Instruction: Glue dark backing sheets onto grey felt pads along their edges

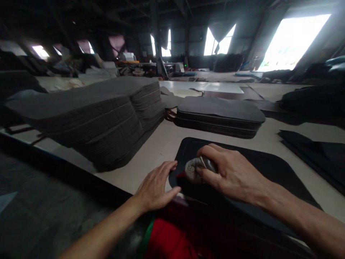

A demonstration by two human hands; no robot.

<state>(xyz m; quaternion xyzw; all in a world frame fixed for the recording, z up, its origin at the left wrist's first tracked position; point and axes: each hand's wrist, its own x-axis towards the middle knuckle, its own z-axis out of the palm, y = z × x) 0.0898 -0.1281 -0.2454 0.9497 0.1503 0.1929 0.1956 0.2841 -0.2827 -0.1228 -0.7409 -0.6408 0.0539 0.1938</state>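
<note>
At the near left corner of the dark mat (269,169), a grey rounded lump (192,169) rests on its surface, with the right hand (231,172) closed around it. The left hand (156,187) lies flat and open, fingertips touching the mat's edge. Beyond the mat, the counter (161,144) carries a low stack of pads (218,115) and a taller grey stack (94,118).

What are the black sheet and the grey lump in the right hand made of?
The black sheet looks like thin, matte foam or rubbery fabric: flat, rounded corners, no shine. The grey lump in the right hand looks like stone or chalk, dull and speckled; fingers hide most of it, so that is uncertain.
</note>
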